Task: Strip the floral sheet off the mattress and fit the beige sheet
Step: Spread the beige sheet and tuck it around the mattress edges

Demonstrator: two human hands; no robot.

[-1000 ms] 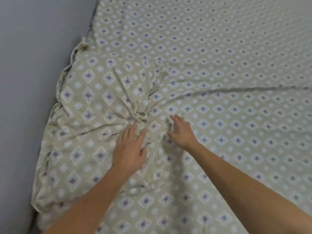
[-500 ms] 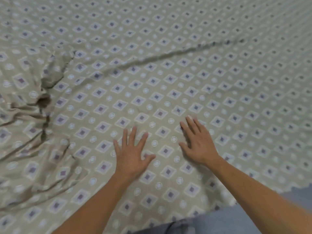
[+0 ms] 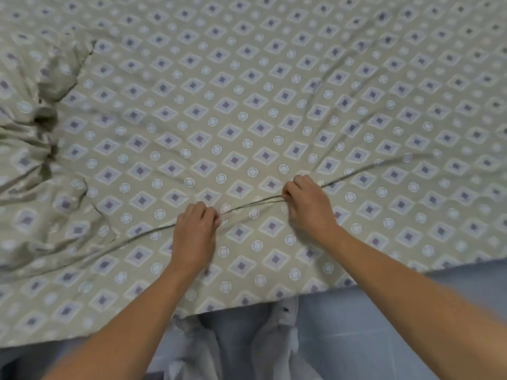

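Observation:
The beige sheet [image 3: 247,105], printed with purple diamonds and pale circles, covers the mattress and fills most of the view. My left hand [image 3: 196,229] and my right hand [image 3: 307,205] both pinch the cloth near the bed's near edge, fingers curled into it. A raised fold runs between the two hands and on past each of them. On the left the sheet is bunched into deep wrinkles [image 3: 41,133]. No floral sheet can be seen.
The sheet's near edge [image 3: 315,289] hangs over the side of the bed. Below it lie blue floor tiles [image 3: 384,311] and my own legs in pale clothing [image 3: 247,346].
My hands lay flat on the sheet half a second ago; now both have curled and gathered a fold. The view has shifted right, away from the wall, over the past second.

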